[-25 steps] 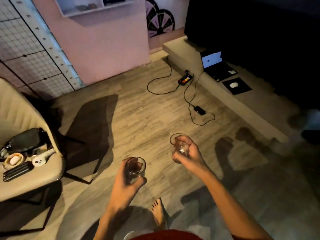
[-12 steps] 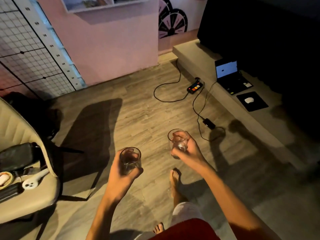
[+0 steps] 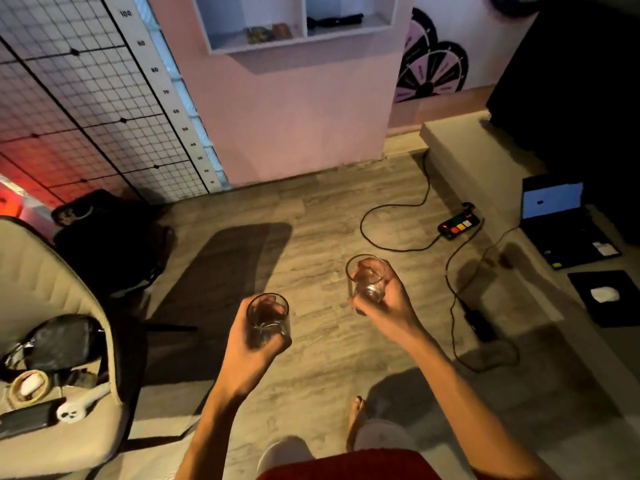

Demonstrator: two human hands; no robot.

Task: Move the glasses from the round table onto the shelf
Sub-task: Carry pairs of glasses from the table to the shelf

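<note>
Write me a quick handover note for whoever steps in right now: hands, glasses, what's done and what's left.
Left hand: wrapped around a clear glass, held upright.
Right hand: wrapped around a second clear glass, tilted a little.
Both glasses are in the air over the wooden floor; the round table is not in view.
The white wall shelf is ahead on the pink wall; its two compartments already hold a few small items.
Done: both glasses picked up.
Left: walk to the shelf and set each glass in a bare spot. Mind the cable on the floor to the right.
</note>
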